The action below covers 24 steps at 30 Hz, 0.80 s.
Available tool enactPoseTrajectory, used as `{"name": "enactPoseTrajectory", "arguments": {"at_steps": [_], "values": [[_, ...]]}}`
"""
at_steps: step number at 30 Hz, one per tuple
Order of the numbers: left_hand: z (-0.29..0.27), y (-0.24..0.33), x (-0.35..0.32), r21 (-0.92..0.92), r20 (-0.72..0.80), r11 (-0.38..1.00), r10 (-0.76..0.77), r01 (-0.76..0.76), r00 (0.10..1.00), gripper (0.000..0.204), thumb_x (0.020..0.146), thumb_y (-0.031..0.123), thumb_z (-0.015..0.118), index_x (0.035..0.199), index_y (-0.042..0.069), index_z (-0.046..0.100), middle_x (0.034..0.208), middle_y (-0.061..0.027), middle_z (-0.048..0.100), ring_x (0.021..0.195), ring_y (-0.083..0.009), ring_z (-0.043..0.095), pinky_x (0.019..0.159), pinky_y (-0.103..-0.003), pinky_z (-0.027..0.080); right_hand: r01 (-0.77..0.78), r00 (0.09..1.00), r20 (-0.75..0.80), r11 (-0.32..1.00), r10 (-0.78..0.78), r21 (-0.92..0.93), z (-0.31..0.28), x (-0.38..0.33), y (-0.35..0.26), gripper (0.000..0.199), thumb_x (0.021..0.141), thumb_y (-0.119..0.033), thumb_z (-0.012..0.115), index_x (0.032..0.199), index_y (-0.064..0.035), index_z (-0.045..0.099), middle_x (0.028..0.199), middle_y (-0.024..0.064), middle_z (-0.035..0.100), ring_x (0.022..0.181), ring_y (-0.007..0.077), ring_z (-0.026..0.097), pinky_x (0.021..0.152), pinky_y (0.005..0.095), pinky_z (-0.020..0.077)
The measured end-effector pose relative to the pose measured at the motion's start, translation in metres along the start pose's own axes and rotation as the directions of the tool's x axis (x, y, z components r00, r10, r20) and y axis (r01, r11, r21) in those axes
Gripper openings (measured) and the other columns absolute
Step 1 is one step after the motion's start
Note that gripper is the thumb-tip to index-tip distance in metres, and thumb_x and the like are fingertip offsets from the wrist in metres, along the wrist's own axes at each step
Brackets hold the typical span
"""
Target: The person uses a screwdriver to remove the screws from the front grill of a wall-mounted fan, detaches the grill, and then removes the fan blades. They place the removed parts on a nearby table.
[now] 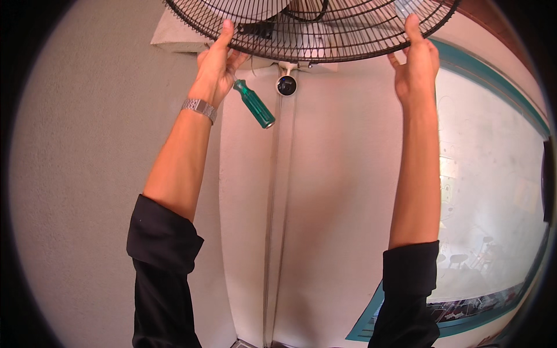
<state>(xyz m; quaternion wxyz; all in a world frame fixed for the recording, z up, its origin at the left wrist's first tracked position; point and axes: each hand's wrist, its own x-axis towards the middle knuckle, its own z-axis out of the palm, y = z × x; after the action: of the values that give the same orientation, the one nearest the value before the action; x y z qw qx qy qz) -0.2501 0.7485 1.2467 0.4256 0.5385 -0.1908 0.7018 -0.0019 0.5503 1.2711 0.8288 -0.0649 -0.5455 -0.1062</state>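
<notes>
Both my arms reach up to a wall fan's round black wire guard (325, 49), cut off by the top edge of the view. My left hand (217, 64) grips the guard's lower left rim, thumb in front and fingers behind. From that same hand hangs a screwdriver (254, 104) with a green handle pointing down to the right; its shaft is hidden. On the guard's right side, my right hand (416, 66) holds the rim with its thumb up over the wires. Behind the wires, pale fan blades (249, 8) show in part.
Below the guard, a round black knob-like part (286, 86) sits on the fan's light body. Cable trunking (275, 220) runs down the wall beneath it. A whiteboard (493, 197) with a teal frame hangs at the right. A pale ledge (174, 35) juts out at the upper left.
</notes>
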Motion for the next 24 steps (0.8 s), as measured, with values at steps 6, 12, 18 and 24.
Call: {"name": "enactPoseTrajectory", "arguments": {"at_steps": [6, 12, 18, 24], "values": [[0.014, -0.007, -0.003, -0.045, 0.020, 0.999, -0.007, 0.008, 1.000, 0.063, 0.089, 0.041, 0.075, 0.125, -0.005, 0.053, 0.119, -0.0112, 0.055, 0.112, -0.0232, 0.058, 0.099, -0.035, 0.058, -0.228, 0.964, 0.112, 0.966, 0.242, -0.123, 0.011, -0.059, 0.066, 0.087, 0.088, -0.035, 0.078, 0.140, 0.0100, 0.025, 0.130, 0.0211, 0.050, 0.130, 0.0322, 0.049, 0.114, 0.0506, 0.0388], [0.003, -0.020, 0.003, -0.011, -0.064, 1.000, 0.010, -0.011, 0.998, 0.058, 0.088, 0.040, 0.077, 0.120, -0.004, 0.056, 0.121, -0.0109, 0.060, 0.110, -0.0212, 0.059, 0.102, -0.036, 0.056, -0.361, 0.928, 0.131, 0.929, 0.349, 0.082, 0.051, -0.078, 0.090, 0.050, 0.101, -0.031, 0.061, 0.124, 0.0076, 0.038, 0.121, 0.0210, 0.051, 0.119, 0.0355, 0.058, 0.109, 0.0450, 0.0463], [0.015, -0.020, 0.000, -0.035, -0.116, 0.999, -0.021, 0.017, 0.993, 0.051, 0.088, 0.036, 0.077, 0.116, -0.002, 0.059, 0.119, -0.0110, 0.061, 0.108, -0.0200, 0.062, 0.099, -0.037, 0.058, -0.360, 0.933, 0.053, 0.909, 0.357, 0.212, 0.055, -0.083, 0.096, 0.045, 0.103, -0.037, 0.057, 0.121, 0.0007, 0.041, 0.114, 0.0145, 0.049, 0.100, 0.0256, 0.056, 0.090, 0.0389, 0.0475], [0.011, -0.011, -0.005, -0.015, -0.098, 1.000, 0.003, -0.004, 0.995, 0.049, 0.088, 0.034, 0.077, 0.111, -0.005, 0.057, 0.111, -0.0123, 0.064, 0.104, -0.0202, 0.066, 0.098, -0.038, 0.060, -0.362, 0.931, 0.062, 0.882, 0.361, 0.302, 0.073, -0.093, 0.105, 0.055, 0.100, -0.051, 0.054, 0.121, -0.0019, 0.043, 0.105, 0.0079, 0.050, 0.088, 0.0153, 0.048, 0.077, 0.0322, 0.0419]]}}
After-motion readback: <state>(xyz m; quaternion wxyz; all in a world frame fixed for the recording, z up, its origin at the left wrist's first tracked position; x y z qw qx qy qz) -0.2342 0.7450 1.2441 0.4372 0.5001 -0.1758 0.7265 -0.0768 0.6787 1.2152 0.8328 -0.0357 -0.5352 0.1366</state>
